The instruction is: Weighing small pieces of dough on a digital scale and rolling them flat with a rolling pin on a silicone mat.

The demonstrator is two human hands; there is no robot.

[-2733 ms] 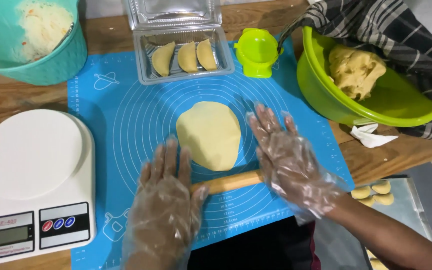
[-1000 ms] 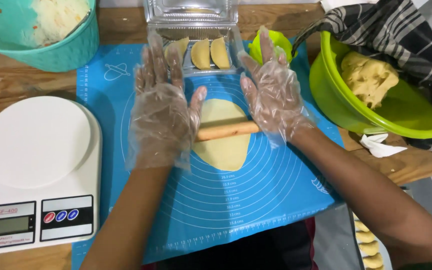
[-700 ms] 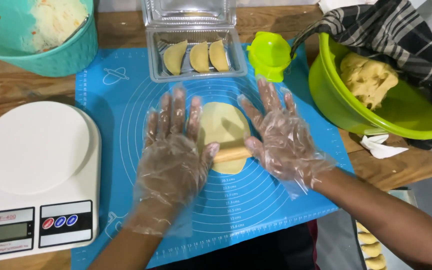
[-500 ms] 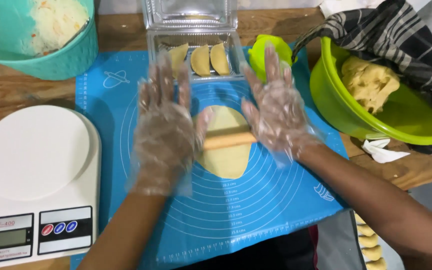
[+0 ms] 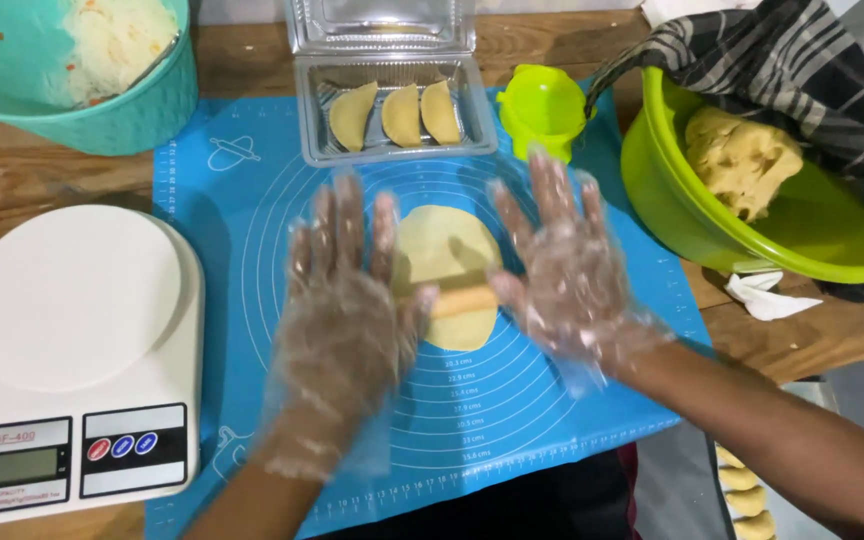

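A: Two hands in thin clear plastic gloves fill the middle of the frame. What are they doing?

B: The left hand (image 5: pixel 347 300) and the right hand (image 5: pixel 567 280) both lie flat, fingers spread wide, palms down on a small wooden rolling pin (image 5: pixel 462 300). Neither hand grips anything. Only the short middle stretch of the pin shows between them.

A: And under the pin?

B: A flat oval of pale yellow dough (image 5: pixel 447 260), at the centre of the frame, lying on a blue silicone mat (image 5: pixel 512 420) printed with rings. The pin crosses the lower half of the oval.

A: What sits nearest the camera otherwise?

B: At lower left, a white kitchen scale (image 5: pixel 72 360) on the wooden worktop (image 5: pixel 12 190), just beside the mat. At the lower right edge, a few small dough pieces (image 5: pixel 742 490) on a tray, partly cut off.

A: Further up?

B: Right of the mat, a crumpled white tissue (image 5: pixel 767 297), then a lime green bowl (image 5: pixel 692 220) holding a lump of dough (image 5: pixel 742 160), with a dark striped cloth (image 5: pixel 802 80) draped over its far side. At top centre, a clear plastic box (image 5: pixel 392 110) with three folded half-moon pastries (image 5: pixel 397 115), and next to it a small green press mould (image 5: pixel 545 108). In the upper left corner, a teal bowl (image 5: pixel 122 110) with a pale filling.
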